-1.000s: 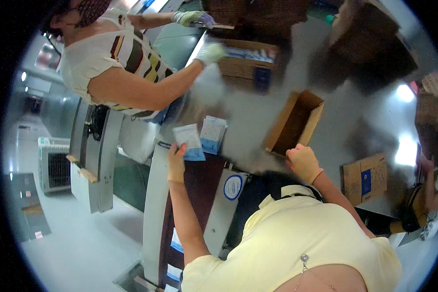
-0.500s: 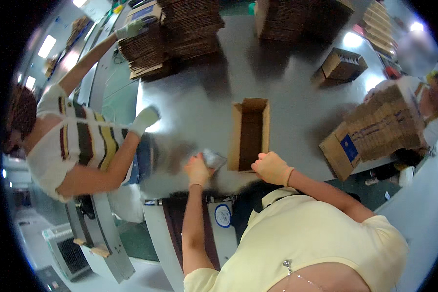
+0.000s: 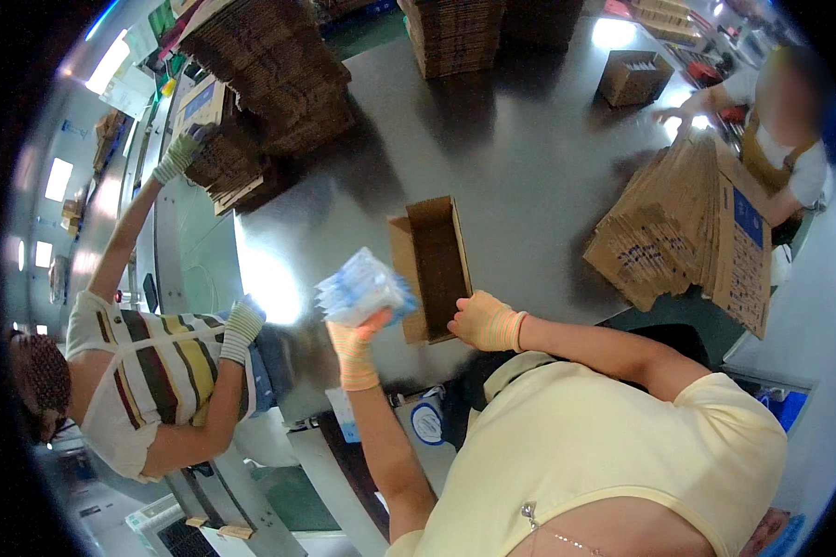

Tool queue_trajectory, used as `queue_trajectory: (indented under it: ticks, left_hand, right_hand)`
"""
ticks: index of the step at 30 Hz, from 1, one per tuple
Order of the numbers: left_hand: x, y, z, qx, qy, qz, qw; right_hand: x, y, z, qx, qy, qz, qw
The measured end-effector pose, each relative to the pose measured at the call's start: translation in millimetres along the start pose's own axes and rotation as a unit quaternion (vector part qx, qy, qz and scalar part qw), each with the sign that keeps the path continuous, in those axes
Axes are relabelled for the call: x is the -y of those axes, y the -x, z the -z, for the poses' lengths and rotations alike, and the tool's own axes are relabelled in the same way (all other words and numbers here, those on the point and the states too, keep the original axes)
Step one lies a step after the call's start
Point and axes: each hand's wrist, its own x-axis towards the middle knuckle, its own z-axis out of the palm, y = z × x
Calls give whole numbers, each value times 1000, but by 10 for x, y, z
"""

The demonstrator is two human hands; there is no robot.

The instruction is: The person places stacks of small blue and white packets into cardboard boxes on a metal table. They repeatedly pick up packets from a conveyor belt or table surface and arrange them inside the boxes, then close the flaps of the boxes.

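My left hand [image 3: 351, 351], in a striped knit glove, grips a bundle of blue-and-white plastic packets [image 3: 367, 290]. It holds them up above the metal table, just left of an open cardboard box [image 3: 405, 265]. The box is long and narrow, and its brown inside shows from above. At the box's near right corner, my right hand [image 3: 486, 323], gloved alike, has its fingers closed on the cardboard edge. Its fingertips are partly hidden by the box wall.
Tall stacks of flattened cardboard [image 3: 274, 79] stand at the far left, with another stack [image 3: 455, 37] at the back. A small filled carton [image 3: 633, 79] sits far right. Fanned flat cartons [image 3: 659, 232] lie near a co-worker at right. Another co-worker's gloved hand [image 3: 178, 158] touches cardboard at left.
My left hand has lifted the packets up and to the left. My right hand stays at the box's corner. The co-worker's fanned cartons at right have shifted and spread differently.
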Motion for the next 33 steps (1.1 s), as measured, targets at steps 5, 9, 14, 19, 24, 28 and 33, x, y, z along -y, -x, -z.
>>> queue_trajectory:
  ticks: [5,9,14,19,24,28,33]
  left_hand:
    - [548,105,-417,44,238,193,951]
    - [1400,68,-88,-10,90,208,974]
    - [1414,82,-184,-14,-266,49,963]
    - [738,14,-744,33,-607,-54,792]
    - [732,126,-660,90,-612,19,785]
    - [267,-37,-431,328,-606,35,724]
    - [213,-404,-596,240,-496,58,833]
  right_hand:
    - [-43,-14,-129,-33,-55,-15,998]
    - [-46,24,-174,-59,-45,32,997]
    - [-139,81,-234,-63,-57,51,995]
    - [-184,125,-167,-59,-75,52,994]
    - [-139,120,-263,-41,-50,62,996]
    - [-105,191,-156,-35,-37,61,997]
    - [-15,239,-135,-45,-3,69,997]
